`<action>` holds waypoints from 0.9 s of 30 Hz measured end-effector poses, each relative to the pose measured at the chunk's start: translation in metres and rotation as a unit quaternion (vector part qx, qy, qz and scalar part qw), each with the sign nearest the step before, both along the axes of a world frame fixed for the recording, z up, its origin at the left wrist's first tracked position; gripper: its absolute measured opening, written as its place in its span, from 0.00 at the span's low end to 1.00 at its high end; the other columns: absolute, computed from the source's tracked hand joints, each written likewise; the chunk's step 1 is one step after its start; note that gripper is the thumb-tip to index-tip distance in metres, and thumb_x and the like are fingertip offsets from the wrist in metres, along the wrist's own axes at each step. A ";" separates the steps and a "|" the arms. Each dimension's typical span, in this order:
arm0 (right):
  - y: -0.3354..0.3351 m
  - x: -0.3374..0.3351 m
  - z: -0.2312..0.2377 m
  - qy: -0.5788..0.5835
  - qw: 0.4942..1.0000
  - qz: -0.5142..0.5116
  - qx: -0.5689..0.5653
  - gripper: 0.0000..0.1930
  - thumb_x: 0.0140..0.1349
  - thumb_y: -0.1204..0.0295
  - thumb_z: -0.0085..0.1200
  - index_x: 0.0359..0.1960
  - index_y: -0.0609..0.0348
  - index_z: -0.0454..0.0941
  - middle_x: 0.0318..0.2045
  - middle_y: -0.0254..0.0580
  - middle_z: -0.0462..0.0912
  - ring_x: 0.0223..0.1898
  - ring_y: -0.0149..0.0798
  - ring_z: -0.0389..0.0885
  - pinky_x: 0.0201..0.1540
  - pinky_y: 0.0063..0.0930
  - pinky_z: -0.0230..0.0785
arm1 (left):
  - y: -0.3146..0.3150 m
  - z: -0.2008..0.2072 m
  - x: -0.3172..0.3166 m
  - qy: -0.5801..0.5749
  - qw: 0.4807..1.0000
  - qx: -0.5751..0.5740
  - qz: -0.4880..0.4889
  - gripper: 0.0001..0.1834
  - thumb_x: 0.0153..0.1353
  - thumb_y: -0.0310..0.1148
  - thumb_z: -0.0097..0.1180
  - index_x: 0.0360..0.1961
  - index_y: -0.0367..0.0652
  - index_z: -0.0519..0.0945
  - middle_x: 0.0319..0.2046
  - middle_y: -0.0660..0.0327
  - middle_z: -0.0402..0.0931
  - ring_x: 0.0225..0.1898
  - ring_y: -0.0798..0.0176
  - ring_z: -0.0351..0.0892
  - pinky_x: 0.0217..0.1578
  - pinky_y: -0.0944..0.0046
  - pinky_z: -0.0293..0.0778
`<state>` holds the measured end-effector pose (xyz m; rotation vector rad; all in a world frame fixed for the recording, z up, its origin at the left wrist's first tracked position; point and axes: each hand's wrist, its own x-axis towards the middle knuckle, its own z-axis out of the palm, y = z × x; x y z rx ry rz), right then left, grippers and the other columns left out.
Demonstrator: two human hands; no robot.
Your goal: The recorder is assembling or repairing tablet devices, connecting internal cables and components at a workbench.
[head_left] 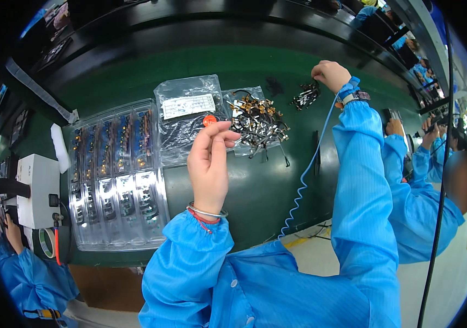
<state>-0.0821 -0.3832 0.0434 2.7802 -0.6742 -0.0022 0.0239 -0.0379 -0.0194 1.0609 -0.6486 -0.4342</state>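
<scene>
My left hand (209, 164) hovers over the green bench, its fingers loosely curled and partly apart, with nothing visible in them. Just beyond its fingertips lie a clear plastic bag (181, 90) bearing a white label and a round orange-red sticker, and a heap of short black cables with gold-coloured ends (255, 123). Farther right, my right hand (332, 75) reaches down to a small pile of black parts with silvery ends (304, 97). Its fingertips are pinched together at the pile's edge; what they hold is too small to make out.
Clear trays (118, 191) of small circuit parts fill the left side, beside a white box (38, 191). A coiled blue cord (299, 191) runs from my right wrist across the bench (261, 191). Co-workers in blue sit either side; a black cable (440, 191) hangs at right.
</scene>
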 end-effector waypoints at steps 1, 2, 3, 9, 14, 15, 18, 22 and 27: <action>-0.004 -0.001 -0.005 -0.001 1.000 0.003 0.003 0.05 0.52 0.71 0.55 0.31 0.49 0.80 0.32 0.36 0.77 0.38 0.43 0.77 0.39 0.33 0.72 | 0.000 0.000 0.000 0.007 1.000 0.004 -0.001 0.12 0.64 0.25 0.39 0.44 0.34 0.73 0.34 0.59 0.77 0.34 0.72 0.71 0.39 0.72 0.68; -0.008 -0.002 -0.011 -0.002 1.000 0.006 0.006 0.05 0.52 0.71 0.55 0.31 0.49 0.80 0.33 0.36 0.77 0.39 0.43 0.77 0.39 0.33 0.72 | -0.001 0.000 -0.001 0.010 1.000 0.002 0.001 0.11 0.64 0.25 0.39 0.43 0.34 0.73 0.33 0.60 0.77 0.34 0.73 0.71 0.38 0.73 0.68; -0.011 -0.003 -0.016 -0.002 1.000 0.006 0.006 0.05 0.52 0.71 0.55 0.31 0.49 0.80 0.33 0.36 0.77 0.39 0.43 0.77 0.39 0.33 0.72 | -0.001 0.000 -0.001 0.010 1.000 0.003 0.001 0.11 0.64 0.25 0.39 0.43 0.34 0.73 0.33 0.60 0.77 0.34 0.73 0.71 0.38 0.73 0.68; 0.017 0.007 -0.026 -0.107 0.994 -0.013 -0.006 0.05 0.52 0.72 0.54 0.31 0.50 0.80 0.34 0.38 0.76 0.39 0.44 0.76 0.40 0.35 0.71 | -0.001 0.000 0.001 0.027 1.000 0.014 -0.003 0.11 0.64 0.25 0.40 0.42 0.35 0.73 0.32 0.60 0.76 0.33 0.73 0.71 0.38 0.73 0.68; 0.059 0.024 -0.033 -0.110 0.986 0.051 0.114 0.05 0.50 0.72 0.55 0.28 0.57 0.80 0.29 0.42 0.78 0.34 0.46 0.77 0.39 0.35 0.70 | 0.000 0.001 0.001 0.017 1.000 0.008 -0.019 0.11 0.64 0.26 0.41 0.43 0.35 0.73 0.33 0.60 0.77 0.35 0.73 0.72 0.40 0.73 0.68; 0.064 0.025 -0.035 -0.111 0.986 0.052 0.116 0.05 0.50 0.72 0.55 0.28 0.57 0.80 0.29 0.42 0.78 0.34 0.46 0.77 0.39 0.35 0.70 | 0.001 0.002 0.001 0.016 1.000 0.009 -0.018 0.11 0.64 0.26 0.41 0.43 0.35 0.73 0.33 0.60 0.77 0.35 0.73 0.72 0.40 0.73 0.68; 0.074 0.026 -0.044 -0.093 0.991 -0.010 0.100 0.06 0.51 0.68 0.55 0.30 0.52 0.82 0.32 0.40 0.79 0.37 0.44 0.77 0.39 0.34 0.71 | 0.000 -0.003 0.002 0.020 0.999 0.014 -0.024 0.11 0.64 0.26 0.41 0.43 0.35 0.73 0.33 0.60 0.77 0.35 0.73 0.72 0.40 0.73 0.68; 0.079 0.024 -0.044 -0.108 0.989 -0.006 0.101 0.06 0.52 0.68 0.55 0.29 0.53 0.81 0.31 0.40 0.78 0.36 0.45 0.77 0.39 0.35 0.71 | -0.001 0.000 0.000 0.018 0.999 0.018 -0.027 0.11 0.63 0.26 0.41 0.42 0.35 0.74 0.33 0.60 0.77 0.34 0.72 0.72 0.40 0.73 0.68; 0.083 0.024 -0.049 -0.125 0.992 -0.032 0.010 0.06 0.49 0.69 0.54 0.28 0.53 0.81 0.27 0.41 0.76 0.33 0.46 0.77 0.35 0.37 0.72 | -0.004 0.002 -0.001 0.019 0.999 0.012 -0.030 0.11 0.63 0.23 0.40 0.41 0.35 0.74 0.32 0.60 0.77 0.32 0.74 0.70 0.36 0.74 0.68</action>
